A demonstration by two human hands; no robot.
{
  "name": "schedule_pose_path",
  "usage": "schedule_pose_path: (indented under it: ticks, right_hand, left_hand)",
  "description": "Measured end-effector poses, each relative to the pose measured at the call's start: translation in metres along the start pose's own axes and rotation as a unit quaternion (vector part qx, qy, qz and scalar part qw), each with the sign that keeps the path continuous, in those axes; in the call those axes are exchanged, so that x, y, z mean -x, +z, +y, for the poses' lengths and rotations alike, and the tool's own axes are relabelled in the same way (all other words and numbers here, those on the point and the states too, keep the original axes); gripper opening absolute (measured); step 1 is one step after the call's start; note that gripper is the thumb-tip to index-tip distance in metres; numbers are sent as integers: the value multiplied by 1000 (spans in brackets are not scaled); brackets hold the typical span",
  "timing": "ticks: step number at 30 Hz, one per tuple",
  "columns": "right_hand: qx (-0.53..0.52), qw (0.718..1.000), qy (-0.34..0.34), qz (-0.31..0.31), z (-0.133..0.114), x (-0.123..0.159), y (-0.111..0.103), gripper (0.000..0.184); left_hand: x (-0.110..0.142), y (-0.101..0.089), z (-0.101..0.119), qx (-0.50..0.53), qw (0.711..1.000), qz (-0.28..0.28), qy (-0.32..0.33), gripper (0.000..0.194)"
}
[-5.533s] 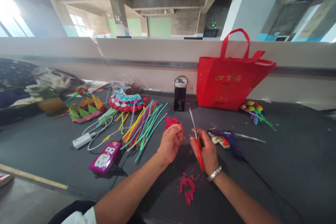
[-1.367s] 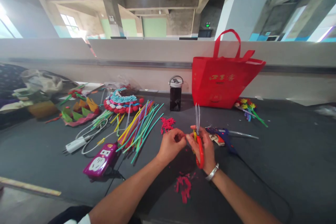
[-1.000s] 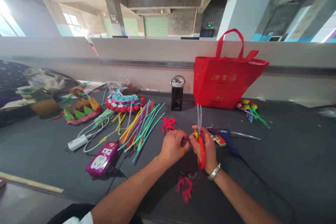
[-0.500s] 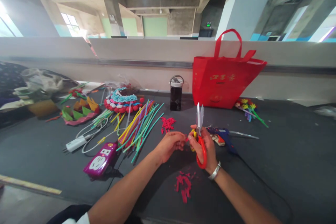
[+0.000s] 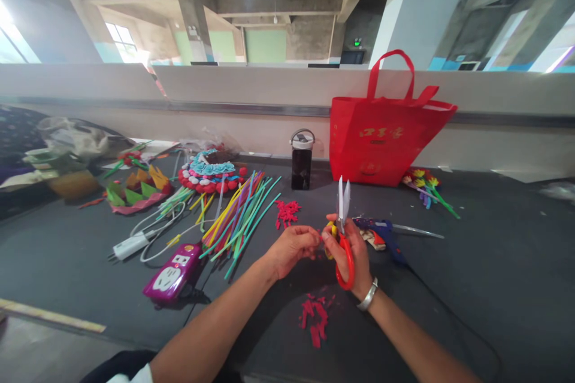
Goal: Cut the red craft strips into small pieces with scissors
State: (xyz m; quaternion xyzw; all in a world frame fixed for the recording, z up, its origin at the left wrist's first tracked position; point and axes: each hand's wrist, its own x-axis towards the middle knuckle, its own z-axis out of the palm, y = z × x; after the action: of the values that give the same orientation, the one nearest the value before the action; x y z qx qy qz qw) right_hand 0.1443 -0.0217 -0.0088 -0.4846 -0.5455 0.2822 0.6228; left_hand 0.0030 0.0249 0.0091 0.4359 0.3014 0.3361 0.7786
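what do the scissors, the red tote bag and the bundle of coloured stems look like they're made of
Scissors: shiny metal blades, judging by their bright glint; the smooth red handle is probably plastic.
Red tote bag: matte, likely nonwoven fabric, given its soft, bendy straps.
Bundle of coloured stems: possibly pipe cleaners, thin and matte, but too small to confirm fuzz.

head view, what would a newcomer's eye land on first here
Probably the big red bag at the back of the dark table, right of the black bottle. Next comes the bundle of colourful strips, left of the left hand. Then the red-handled scissors, held in the right hand, blades slightly apart.
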Motion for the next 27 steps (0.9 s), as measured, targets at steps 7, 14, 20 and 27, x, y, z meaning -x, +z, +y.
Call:
schedule_pose_path:
  ticks: [7, 14, 20, 27]
  right_hand:
    - [204, 977, -59, 3, 10, 2, 3, 30]
    - [307, 944, -112, -48, 12, 12, 13, 44]
    - [328, 937, -111, -39, 11, 13, 13, 43]
    - [317, 941, -112, -45, 12, 12, 12, 43]
  left_hand:
    - [-3, 4, 4, 94, 975, 88, 179, 9]
    - [-2, 4, 1, 100, 962, 124, 220, 10]
    - [-1, 8, 0, 135, 960, 111, 218, 13]
    - [-3, 5, -1, 117, 962, 94, 230, 13]
